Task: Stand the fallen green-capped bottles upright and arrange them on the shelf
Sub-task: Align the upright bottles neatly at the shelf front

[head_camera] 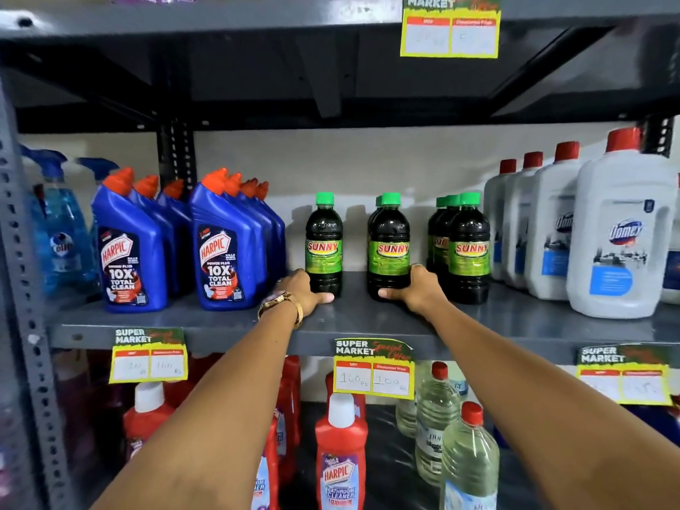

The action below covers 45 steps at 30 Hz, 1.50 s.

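Several dark green-capped bottles with green "Sunny" labels stand upright on the grey middle shelf (353, 322). A single bottle (323, 244) stands on the left. My left hand (307, 292), with a gold watch on its wrist, wraps the base of this bottle. The middle front bottle (389, 248) has another close behind it. My right hand (414, 290) grips its base from the right. A third row of bottles (469, 252) stands upright further right, untouched. No green-capped bottle lies on its side.
Blue Harpic bottles (220, 248) stand left of the green-capped ones and white Domex bottles (622, 241) to their right. A blue spray bottle (60, 230) is at far left. Red Harpic bottles (340, 450) and clear bottles (467, 461) fill the lower shelf.
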{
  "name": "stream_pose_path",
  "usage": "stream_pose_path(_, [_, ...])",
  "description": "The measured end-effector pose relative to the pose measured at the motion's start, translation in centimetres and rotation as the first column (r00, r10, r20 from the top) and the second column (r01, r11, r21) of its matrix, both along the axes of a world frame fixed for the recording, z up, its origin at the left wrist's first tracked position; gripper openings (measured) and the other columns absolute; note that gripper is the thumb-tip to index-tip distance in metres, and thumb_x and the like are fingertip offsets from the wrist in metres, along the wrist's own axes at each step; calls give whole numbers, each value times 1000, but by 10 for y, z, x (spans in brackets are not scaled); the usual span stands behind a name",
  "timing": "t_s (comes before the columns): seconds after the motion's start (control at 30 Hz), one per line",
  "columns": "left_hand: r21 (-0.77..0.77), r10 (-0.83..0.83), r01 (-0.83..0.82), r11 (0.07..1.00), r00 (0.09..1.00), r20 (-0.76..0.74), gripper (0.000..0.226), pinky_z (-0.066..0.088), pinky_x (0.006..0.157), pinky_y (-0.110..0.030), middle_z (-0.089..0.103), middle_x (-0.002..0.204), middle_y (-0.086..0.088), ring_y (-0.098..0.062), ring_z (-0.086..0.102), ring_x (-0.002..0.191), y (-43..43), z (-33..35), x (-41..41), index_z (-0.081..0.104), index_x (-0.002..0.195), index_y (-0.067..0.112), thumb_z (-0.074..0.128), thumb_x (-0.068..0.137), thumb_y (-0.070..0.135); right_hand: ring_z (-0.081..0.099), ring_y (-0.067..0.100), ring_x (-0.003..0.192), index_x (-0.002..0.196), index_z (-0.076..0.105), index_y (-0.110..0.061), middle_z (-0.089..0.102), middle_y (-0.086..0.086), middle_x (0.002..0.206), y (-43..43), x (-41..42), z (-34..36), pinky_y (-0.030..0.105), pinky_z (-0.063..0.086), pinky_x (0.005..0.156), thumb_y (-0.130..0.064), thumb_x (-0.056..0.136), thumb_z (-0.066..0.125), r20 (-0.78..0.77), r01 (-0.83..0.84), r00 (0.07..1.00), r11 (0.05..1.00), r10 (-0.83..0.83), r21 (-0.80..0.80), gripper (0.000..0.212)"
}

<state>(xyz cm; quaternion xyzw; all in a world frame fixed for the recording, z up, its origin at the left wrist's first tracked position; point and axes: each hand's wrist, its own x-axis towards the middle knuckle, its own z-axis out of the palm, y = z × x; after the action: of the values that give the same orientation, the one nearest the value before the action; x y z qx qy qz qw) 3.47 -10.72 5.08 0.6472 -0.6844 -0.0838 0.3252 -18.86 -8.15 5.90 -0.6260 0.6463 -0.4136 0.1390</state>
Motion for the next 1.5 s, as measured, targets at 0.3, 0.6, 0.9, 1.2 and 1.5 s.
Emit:
stream_pose_path(0.3, [91, -27, 32, 995, 998, -58, 71, 41, 104, -45, 50, 135, -15, -32, 47, 122, 4, 4, 2, 40, 132, 12, 69, 78, 47, 55, 41, 120, 127, 43, 1, 58, 23, 130, 3, 6, 0, 41, 46, 93, -47, 78, 73, -161, 39, 986, 998, -32, 40, 75])
stream_pose_path(0.6, [81, 14, -14, 997, 1000, 0, 79, 36, 104, -44, 44, 140, -19, -36, 39, 129, 3, 1, -1, 30, 138, 10, 64, 80, 51, 55, 41, 121, 131, 39, 0, 56, 22, 133, 7, 8, -2, 45, 48, 98, -48, 74, 76, -222, 21, 975, 999, -12, 38, 83])
stream_pose_path(0.9, [57, 13, -14, 998, 1000, 17, 73, 36, 104, -44, 44, 139, -22, -37, 39, 129, 5, 0, -3, 32, 136, 7, 62, 83, 49, 55, 41, 120, 131, 39, 0, 56, 23, 132, 7, 8, -2, 44, 48, 97, -44, 75, 77, -203, 19, 979, 1000, -15, 20, 81])
stream_pose_path(1.2, [69, -7, 6, 998, 1000, 20, 74, 33, 108, -46, 41, 142, -22, -38, 33, 133, 7, 2, -3, 30, 137, 5, 61, 85, 47, 53, 39, 123, 132, 39, 1, 56, 23, 133, 7, 7, -1, 43, 46, 101, -37, 76, 79, -137, -21, 990, 999, 24, 25, 79])
stream_pose_path(1.5, [79, -25, 30, 996, 998, -56, 90, 39, 105, -43, 47, 138, -17, -34, 44, 127, 11, 4, -2, 29, 137, 6, 69, 74, 56, 51, 35, 127, 136, 39, -2, 54, 20, 137, 4, 3, -2, 39, 43, 104, -34, 73, 82, -50, -60, 997, 997, 62, 40, 83])
